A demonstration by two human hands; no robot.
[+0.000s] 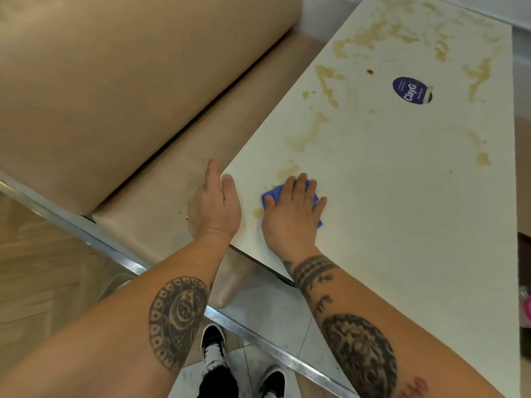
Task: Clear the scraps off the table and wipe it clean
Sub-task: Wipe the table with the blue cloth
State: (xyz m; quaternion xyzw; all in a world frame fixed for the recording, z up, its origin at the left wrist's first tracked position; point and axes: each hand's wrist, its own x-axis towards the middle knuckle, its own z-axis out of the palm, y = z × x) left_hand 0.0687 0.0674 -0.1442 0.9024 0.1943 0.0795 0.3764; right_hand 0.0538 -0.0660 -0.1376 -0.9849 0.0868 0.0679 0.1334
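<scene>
A white table (402,196) runs away from me, smeared with brownish-yellow stains (324,81) over its far and left parts. A small dark crumb (369,71) lies near a purple oval sticker (412,90). My right hand (290,214) presses flat on a blue cloth (271,195) near the table's front left corner, with a stain just beyond the fingertips. My left hand (214,202) rests at the table's left edge, fingers apart and cupped beside the rim, holding nothing.
A beige padded bench seat (172,182) with a tall backrest (115,81) stands left of the table. A metal floor strip (258,334) crosses below. My shoes (214,349) stand on grey tile. Something pink (525,308) shows at the right edge.
</scene>
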